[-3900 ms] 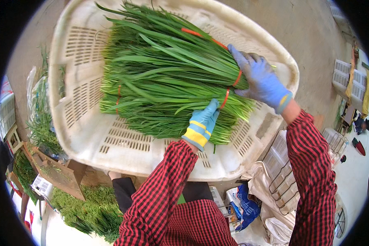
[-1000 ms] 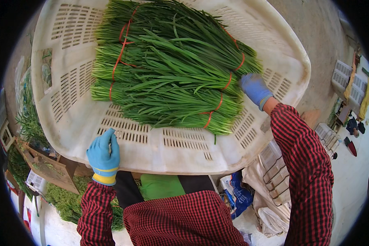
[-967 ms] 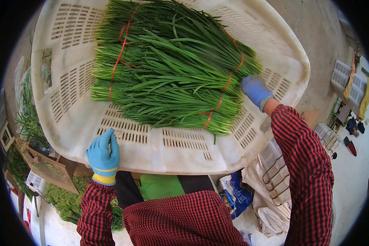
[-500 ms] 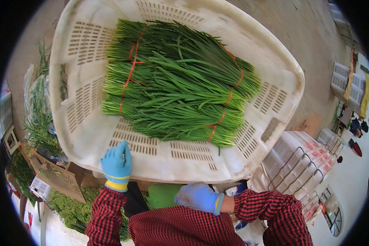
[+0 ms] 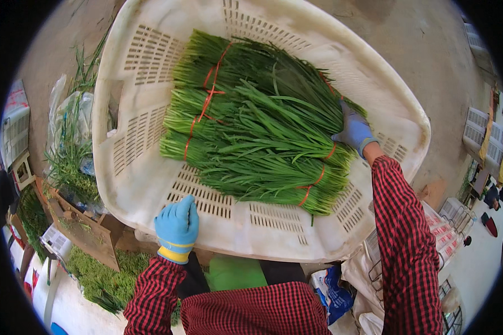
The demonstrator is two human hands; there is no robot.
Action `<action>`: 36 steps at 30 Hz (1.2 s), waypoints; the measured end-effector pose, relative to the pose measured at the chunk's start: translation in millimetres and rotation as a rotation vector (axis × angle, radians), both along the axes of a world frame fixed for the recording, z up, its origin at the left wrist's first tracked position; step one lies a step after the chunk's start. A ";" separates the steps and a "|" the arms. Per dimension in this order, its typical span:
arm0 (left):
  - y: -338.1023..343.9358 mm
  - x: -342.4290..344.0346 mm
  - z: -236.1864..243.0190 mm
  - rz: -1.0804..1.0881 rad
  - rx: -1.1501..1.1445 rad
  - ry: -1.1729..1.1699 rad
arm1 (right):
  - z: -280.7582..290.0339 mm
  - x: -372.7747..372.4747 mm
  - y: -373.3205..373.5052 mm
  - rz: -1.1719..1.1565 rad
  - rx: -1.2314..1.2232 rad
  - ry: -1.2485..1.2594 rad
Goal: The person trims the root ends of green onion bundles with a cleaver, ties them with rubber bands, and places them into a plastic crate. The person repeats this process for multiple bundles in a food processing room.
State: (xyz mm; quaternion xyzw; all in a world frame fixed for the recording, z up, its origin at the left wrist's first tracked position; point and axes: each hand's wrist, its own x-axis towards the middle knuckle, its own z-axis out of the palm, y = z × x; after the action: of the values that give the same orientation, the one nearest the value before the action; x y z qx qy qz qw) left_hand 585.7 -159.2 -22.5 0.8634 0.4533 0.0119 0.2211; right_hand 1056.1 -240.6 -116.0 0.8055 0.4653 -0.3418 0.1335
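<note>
Several bundles of long green garlic chives (image 5: 262,123), tied with red bands, lie side by side in a large white slotted plastic basket (image 5: 145,201). My right hand (image 5: 355,129), in a blue-grey glove, reaches to the right end of the bundles. Its thumb and fingers grip a bundle near the red band, with the fingertips partly hidden among the leaves. At the basket's near left rim is my left hand (image 5: 176,226), in a light blue glove with a yellow cuff. Its fingers are curled closed; what they hold, if anything, is hidden.
Loose greens and clear plastic (image 5: 72,139) lie left of the basket, with a cardboard box (image 5: 86,229) nearer me. Green trimmings (image 5: 106,273) are heaped at the lower left. A blue and white bag (image 5: 334,293) and stacked white crates (image 5: 480,134) are to the right.
My right hand has moved from near my body, below the basket, up and right onto the chives. My left hand stays closed at the rim. The basket appears shifted slightly right in view.
</note>
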 end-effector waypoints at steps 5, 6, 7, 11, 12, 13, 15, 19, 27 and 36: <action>0.6 -0.1 -3.5 -0.005 0.042 -0.016 | -3.3 -10.5 -20.8 0.197 -0.109 -0.151; 0.7 -0.3 -2.5 -0.014 0.047 -0.011 | -6.2 -7.3 -20.7 0.198 -0.096 -0.123; 1.1 -0.2 -1.6 -0.018 0.048 -0.015 | -9.8 -2.5 -20.6 0.204 -0.038 -0.070; -0.1 -0.3 -1.0 -0.017 -0.020 0.026 | -30.9 15.9 -23.3 0.208 -0.090 -0.031; 0.1 -1.2 -1.7 -0.037 -0.002 0.064 | -34.7 17.5 -24.4 0.172 -0.058 -0.010; 0.1 0.1 -4.9 -0.075 0.039 0.037 | -36.4 14.4 -27.4 0.140 -0.049 0.019; -1.0 0.1 -5.5 -0.068 -0.044 0.092 | -29.6 -0.1 -34.5 0.226 0.155 -0.116; -4.9 -1.6 -6.2 0.015 0.036 -0.105 | 11.1 -72.4 -49.3 0.046 0.259 -0.265; 1.8 -0.9 4.1 0.082 -0.202 -0.363 | 155.1 -318.3 -69.7 -0.083 0.619 0.305; -49.1 -226.5 98.3 0.525 -0.249 -0.694 | 208.7 -516.8 -58.2 -0.493 -0.001 0.751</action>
State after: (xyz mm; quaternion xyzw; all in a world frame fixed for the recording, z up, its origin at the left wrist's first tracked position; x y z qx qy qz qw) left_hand 359.2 -208.3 75.9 0.6308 0.5540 0.3018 0.4518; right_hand 539.2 -298.7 92.8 0.7125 0.2753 -0.6323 -0.1295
